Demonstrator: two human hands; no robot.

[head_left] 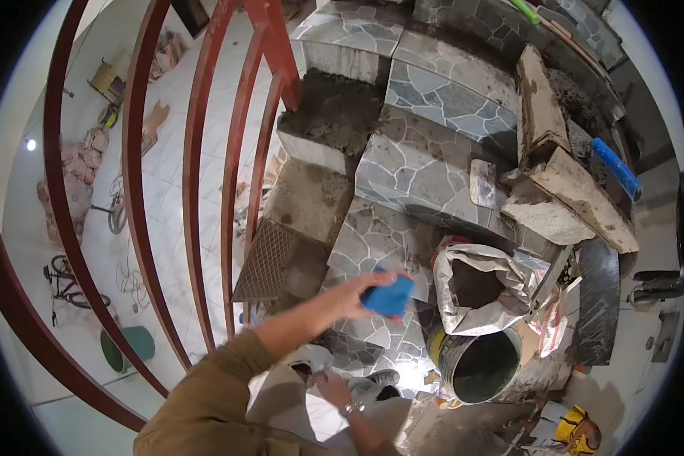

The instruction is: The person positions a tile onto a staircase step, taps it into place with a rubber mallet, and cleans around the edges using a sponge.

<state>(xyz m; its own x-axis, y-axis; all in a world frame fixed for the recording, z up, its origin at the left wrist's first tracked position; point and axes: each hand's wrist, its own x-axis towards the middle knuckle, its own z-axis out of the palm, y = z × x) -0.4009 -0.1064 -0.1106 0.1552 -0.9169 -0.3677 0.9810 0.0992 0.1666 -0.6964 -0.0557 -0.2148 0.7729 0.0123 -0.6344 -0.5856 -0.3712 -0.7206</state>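
My left hand (348, 295) reaches out over the stone-patterned steps (368, 239). Its fingers are wrapped around a blue sponge (388, 295). Lower down and close to my body is my right hand (331, 387), with a watch on the wrist. Its fingers look curled together, and I cannot make out what, if anything, they hold. A pale, crumpled shape (311, 356) lies just beyond them. Right of the sponge stands an open white sack (452, 304) of dark material. Below the sack is a round bucket (450, 374) with a dark inside.
Red metal railing bars (194, 175) curve along my left, above a white-tiled floor. Wet mortar (334, 102) covers a ledge farther up. On the right are rough blocks (543, 209), a trowel (484, 184) and a blue roller-like tube (617, 169). A metal grate (266, 262) sits left.
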